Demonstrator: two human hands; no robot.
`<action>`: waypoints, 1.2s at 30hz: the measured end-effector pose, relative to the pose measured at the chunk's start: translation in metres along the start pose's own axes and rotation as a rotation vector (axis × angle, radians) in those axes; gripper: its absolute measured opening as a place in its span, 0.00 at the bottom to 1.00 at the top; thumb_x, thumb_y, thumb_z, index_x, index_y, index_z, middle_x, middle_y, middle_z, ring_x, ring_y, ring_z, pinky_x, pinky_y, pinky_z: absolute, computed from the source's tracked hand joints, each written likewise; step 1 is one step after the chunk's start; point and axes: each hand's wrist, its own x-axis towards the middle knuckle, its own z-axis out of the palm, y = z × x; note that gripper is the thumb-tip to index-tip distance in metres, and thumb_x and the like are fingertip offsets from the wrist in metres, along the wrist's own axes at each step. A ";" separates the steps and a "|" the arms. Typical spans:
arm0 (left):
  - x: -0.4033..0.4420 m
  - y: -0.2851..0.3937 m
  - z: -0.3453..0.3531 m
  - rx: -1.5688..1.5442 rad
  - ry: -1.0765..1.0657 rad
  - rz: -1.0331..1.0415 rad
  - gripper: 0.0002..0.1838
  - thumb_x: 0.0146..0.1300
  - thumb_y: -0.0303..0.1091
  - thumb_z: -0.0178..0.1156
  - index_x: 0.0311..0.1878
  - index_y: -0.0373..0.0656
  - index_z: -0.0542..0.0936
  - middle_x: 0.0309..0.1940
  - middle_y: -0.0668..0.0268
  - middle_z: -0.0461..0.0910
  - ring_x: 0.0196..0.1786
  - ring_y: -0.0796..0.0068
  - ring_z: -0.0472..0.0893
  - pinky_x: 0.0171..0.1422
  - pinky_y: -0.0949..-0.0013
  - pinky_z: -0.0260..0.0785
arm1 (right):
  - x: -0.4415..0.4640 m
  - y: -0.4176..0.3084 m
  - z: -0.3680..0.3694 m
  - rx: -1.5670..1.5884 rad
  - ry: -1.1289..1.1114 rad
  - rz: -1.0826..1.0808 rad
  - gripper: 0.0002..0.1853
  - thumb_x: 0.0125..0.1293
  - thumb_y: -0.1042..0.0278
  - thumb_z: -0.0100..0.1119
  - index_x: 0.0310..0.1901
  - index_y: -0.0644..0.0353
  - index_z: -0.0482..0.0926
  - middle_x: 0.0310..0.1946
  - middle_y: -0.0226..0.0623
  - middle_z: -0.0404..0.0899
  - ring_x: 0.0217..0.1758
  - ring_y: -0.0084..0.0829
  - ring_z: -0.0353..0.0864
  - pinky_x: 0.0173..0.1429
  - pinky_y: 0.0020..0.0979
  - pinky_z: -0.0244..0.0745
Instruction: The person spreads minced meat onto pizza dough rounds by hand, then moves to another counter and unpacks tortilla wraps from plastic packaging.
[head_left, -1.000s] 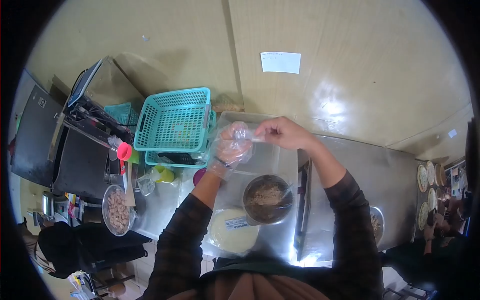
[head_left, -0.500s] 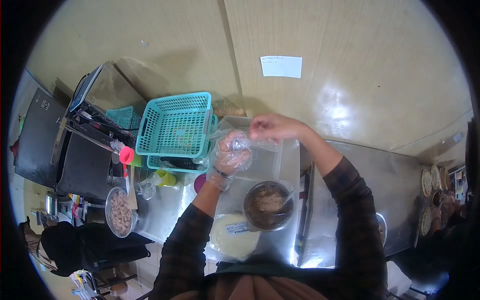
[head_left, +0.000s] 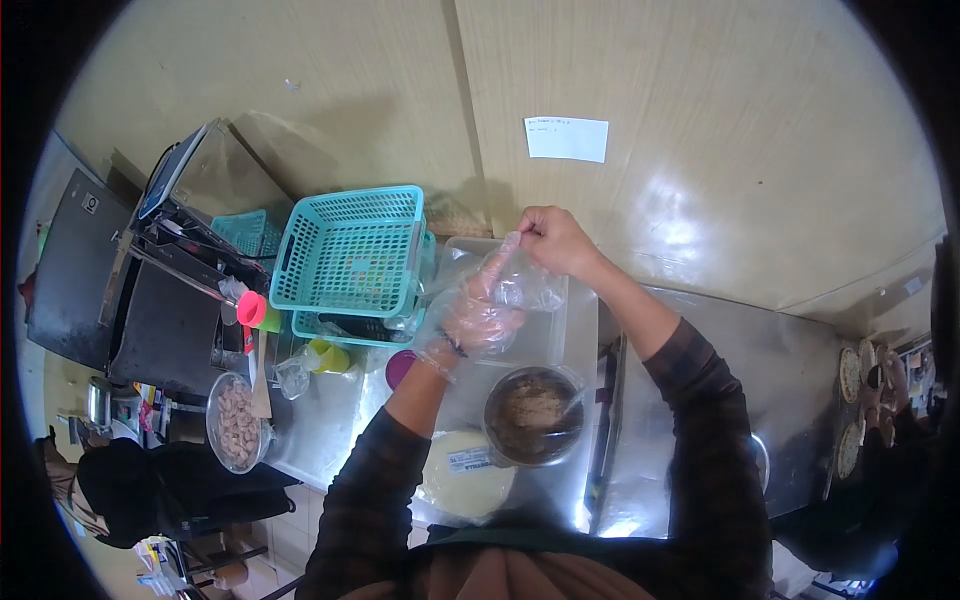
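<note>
My left hand (head_left: 478,318) wears a loose clear plastic glove (head_left: 535,291), its index finger stretched up and the other fingers partly hidden under the crumpled film. At that fingertip my bare right hand (head_left: 556,240) pinches the glove's end between thumb and fingers. Beneath both hands lies a translucent plastic tray (head_left: 553,345). Nearer to me stands a metal bowl (head_left: 492,425) with a brown minced filling (head_left: 535,405) and a utensil handle under clear film. A pack of tortillas (head_left: 465,490) with a printed label lies beside the bowl.
Stacked turquoise baskets (head_left: 350,250) stand at the left rear. A bowl of pale meat pieces (head_left: 238,425), a green cup (head_left: 328,356), a pink cup (head_left: 250,310) and a purple lid (head_left: 400,368) are on the left. A co-worker's hands (head_left: 880,395) show at far right beside round flat items.
My left index finger has straightened upward. The right hand has turned and closed on the glove's fingertip, pulling the film up and to the right.
</note>
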 end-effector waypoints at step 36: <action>0.005 -0.038 0.054 0.054 0.384 0.141 0.10 0.38 0.29 0.57 0.27 0.42 0.70 0.19 0.68 0.68 0.23 0.78 0.67 0.28 0.72 0.62 | 0.027 0.140 0.010 -0.265 -0.378 0.463 0.21 0.43 0.54 0.59 0.32 0.64 0.76 0.28 0.44 0.76 0.27 0.35 0.75 0.31 0.35 0.70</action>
